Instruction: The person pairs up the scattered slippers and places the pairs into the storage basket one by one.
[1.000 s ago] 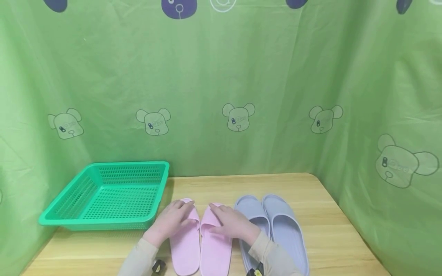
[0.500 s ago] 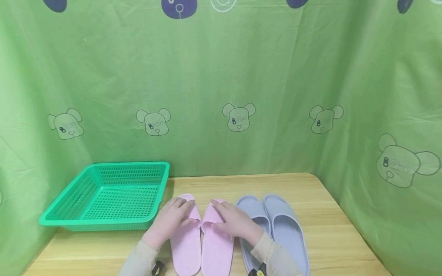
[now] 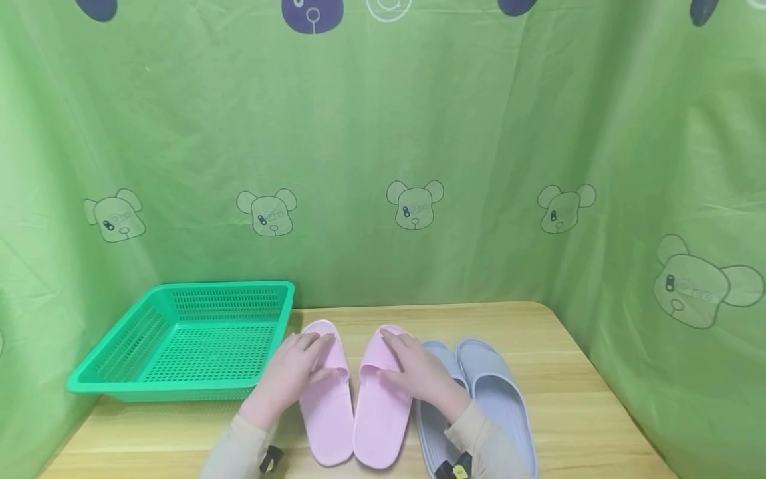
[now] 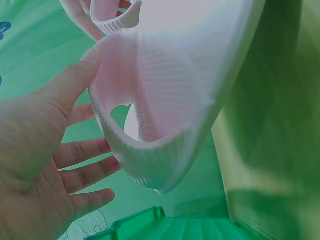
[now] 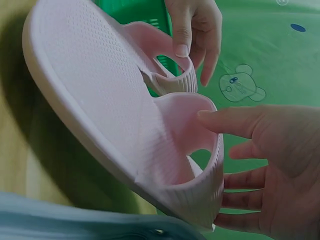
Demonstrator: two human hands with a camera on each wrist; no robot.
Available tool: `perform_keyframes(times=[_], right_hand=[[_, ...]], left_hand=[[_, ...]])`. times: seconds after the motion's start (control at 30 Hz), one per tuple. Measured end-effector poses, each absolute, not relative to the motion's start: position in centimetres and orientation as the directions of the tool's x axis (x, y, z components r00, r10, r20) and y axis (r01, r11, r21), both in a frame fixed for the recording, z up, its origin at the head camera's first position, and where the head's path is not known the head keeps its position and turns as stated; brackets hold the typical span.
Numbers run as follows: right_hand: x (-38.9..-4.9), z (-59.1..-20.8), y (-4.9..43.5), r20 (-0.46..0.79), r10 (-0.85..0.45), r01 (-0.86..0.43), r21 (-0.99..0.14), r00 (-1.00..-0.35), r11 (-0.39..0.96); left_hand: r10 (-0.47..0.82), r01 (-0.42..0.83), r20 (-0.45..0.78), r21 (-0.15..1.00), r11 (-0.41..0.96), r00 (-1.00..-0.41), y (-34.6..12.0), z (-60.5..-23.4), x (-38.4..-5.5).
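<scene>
Pinching the straps (image 3: 375, 354) of the pink slippers (image 3: 383, 419), left hand (image 3: 291, 369) and right hand (image 3: 421, 372) each hold one, thumbs (image 4: 75, 80) on the rear edges, probably because these give easy purchase. Pair appears raised over the counter (image 3: 586, 432), heels together; green basket (image 3: 173, 386) left, gray-blue slippers (image 3: 501, 402) right.

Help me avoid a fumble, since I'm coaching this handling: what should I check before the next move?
1. Left hand on the left pink slipper: ok, gripping the strap.
2. Right hand on the right pink slipper: ok, also at the strap.
3. Pink pair parallel: not ok, splayed at the toe ends.
4. Green basket open side up: ok.
5. Right sleeve clear of the gray-blue slippers: cannot tell, it overlaps them in the head view.
</scene>
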State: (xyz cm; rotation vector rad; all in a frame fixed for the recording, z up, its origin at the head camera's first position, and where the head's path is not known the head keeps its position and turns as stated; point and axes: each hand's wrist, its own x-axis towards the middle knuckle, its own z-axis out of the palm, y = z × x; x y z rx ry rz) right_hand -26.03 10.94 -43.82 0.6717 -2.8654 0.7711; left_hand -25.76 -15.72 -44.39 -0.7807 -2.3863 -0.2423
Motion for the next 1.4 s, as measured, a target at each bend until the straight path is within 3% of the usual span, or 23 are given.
perform_keyframes(times=[0.23, 0.53, 1.4], right_hand=[[-26.5, -43.2, 11.9, 0.273, -0.339, -0.431, -0.445, -0.9, 0.785], [-27.1, -42.6, 13.3, 0.331, -0.295, -0.426, -0.463, -0.896, 0.777], [-27.6, -41.8, 15.2, 0.413, -0.101, -0.327, -0.523, -0.905, 0.787]], left_hand=[[0.45, 0.563, 0.593, 0.008, 0.826, -0.668, -15.7, -43.3, -26.2], [0.412, 0.534, 0.629, 0.006, 0.846, -0.659, -15.9, -42.2, -26.7], [0.121, 0.322, 0.526, 0.31, 0.894, -0.842, -16.5, -39.5, -26.8]])
